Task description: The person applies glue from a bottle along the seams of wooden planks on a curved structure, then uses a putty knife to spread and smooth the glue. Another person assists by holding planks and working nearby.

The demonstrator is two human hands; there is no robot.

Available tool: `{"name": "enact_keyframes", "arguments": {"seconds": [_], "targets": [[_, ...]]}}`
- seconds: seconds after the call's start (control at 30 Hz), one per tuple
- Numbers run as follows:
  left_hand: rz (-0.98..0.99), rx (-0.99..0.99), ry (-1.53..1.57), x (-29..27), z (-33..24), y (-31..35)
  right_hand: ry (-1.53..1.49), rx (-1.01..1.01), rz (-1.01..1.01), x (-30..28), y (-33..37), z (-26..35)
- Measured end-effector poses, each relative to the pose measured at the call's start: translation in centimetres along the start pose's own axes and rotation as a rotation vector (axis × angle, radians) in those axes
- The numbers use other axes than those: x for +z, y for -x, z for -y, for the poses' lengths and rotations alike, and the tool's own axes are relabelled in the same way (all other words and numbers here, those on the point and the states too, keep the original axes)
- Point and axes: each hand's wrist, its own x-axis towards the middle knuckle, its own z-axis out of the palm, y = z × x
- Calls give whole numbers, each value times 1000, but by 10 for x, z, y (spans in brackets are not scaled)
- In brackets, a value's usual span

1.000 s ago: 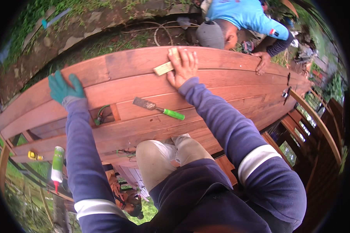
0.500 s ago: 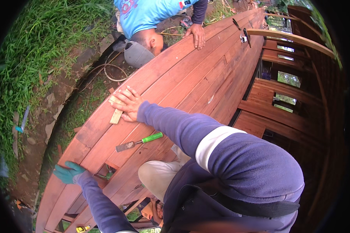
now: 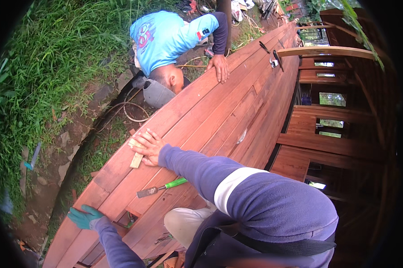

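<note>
My bare right hand [image 3: 150, 147] holds a short pale wood strip [image 3: 136, 160] down against the reddish planks [image 3: 210, 120] of a long curved deck, fingers reaching across it. The hand hides part of the strip. In a teal glove, my left hand [image 3: 84, 218] lies flat and open on the planks' left edge, nearer to me. Between my arms, a chisel [image 3: 150, 192] with a wide flat blade and a green handle [image 3: 175, 182] rests on the wood; my right sleeve covers the handle's end.
A person in a blue shirt [image 3: 165, 40] bends at the far edge, one hand [image 3: 218, 68] on the planks. A gap [image 3: 129, 218] opens beside my left forearm. Black clamps [image 3: 278, 60] and a curved wooden beam [image 3: 326, 52] stand farther off. A hose [image 3: 134, 119] lies below the edge.
The whole view has shifted, so the scene sits lower in the picture. My right hand stays on the wood strip, my left on the plank edge. The chisel remains between them.
</note>
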Motion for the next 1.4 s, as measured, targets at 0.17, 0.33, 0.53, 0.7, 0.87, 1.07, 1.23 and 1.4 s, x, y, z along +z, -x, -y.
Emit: {"name": "enact_keyframes", "arguments": {"seconds": [0.17,0.33,0.53,0.7,0.87,1.07,1.23,1.4], "targets": [[-37,6,13,-6,-3,1,21,3,1,4,1,0],[-30,14,9,-8,-4,0,-16,-4,-30,5,1,-1],[-40,7,12,-2,-3,2,-4,-10,0,6,2,-2],[-1,-12,16,-13,-6,-3,-4,1,-12,7,1,1],[0,-17,89,-16,-14,-4,20,-5,73,0,-2,-2],[18,-153,138,-4,-5,5,132,-27,106,-4,-3,0],[90,-205,220,-14,-6,2,127,-157,-46,0,-10,0],[74,-215,240,-18,-4,4,134,-162,-51,1,-9,-1]]}}
